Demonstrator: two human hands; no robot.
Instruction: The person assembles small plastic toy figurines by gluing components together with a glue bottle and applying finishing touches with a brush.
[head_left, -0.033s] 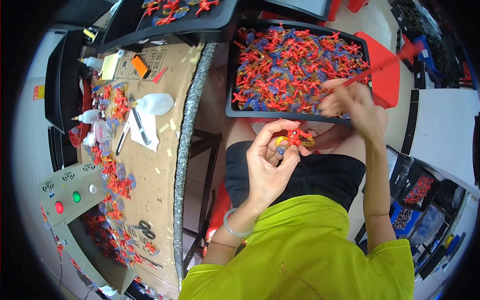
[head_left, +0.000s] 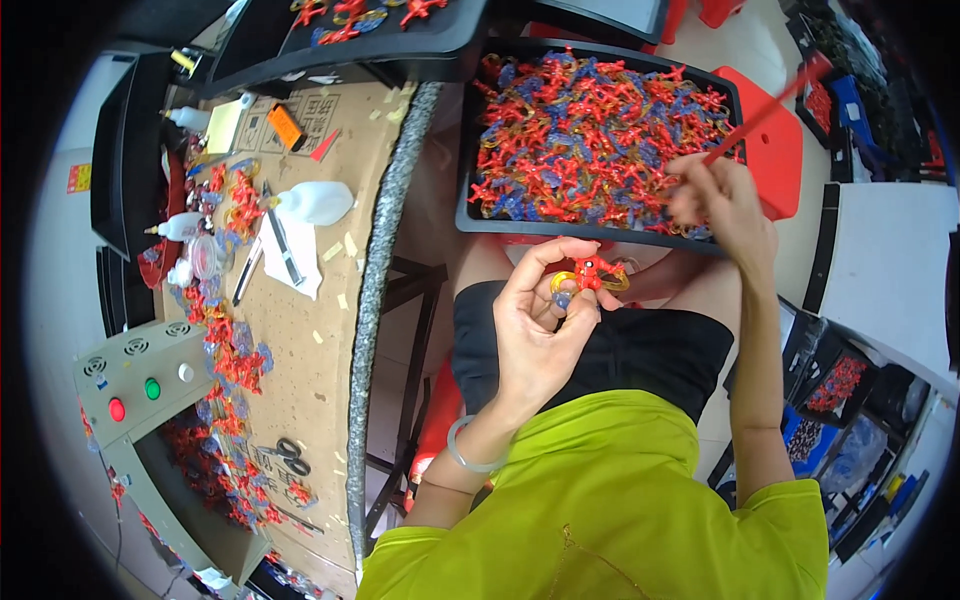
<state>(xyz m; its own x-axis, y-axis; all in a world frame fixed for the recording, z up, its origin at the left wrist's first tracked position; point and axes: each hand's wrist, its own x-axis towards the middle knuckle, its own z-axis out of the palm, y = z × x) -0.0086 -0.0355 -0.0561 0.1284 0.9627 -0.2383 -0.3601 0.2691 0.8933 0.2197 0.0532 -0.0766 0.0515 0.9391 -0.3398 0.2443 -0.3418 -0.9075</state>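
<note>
My left hand pinches a small red toy figure between thumb and fingers, above my lap. Yellow see-through curved parts and a bluish piece are at the figure, partly covered by my fingers. My right hand is closed on a thin red stick, which slants up to the right and ends in a wider tip. Motion blurs these fingers and the stick, so its exact kind is unclear. Behind both hands lies a black tray heaped with red, blue and yellow figures.
On the left, a cardboard-covered table carries a white squeeze bottle, scissors, a cutter knife and more figures. A machine with coloured buttons stands there. A red stool is beside the tray.
My right hand has shifted slightly to the right and up, and the red stick now slants more steeply. The left hand keeps its pinch on the figure.
</note>
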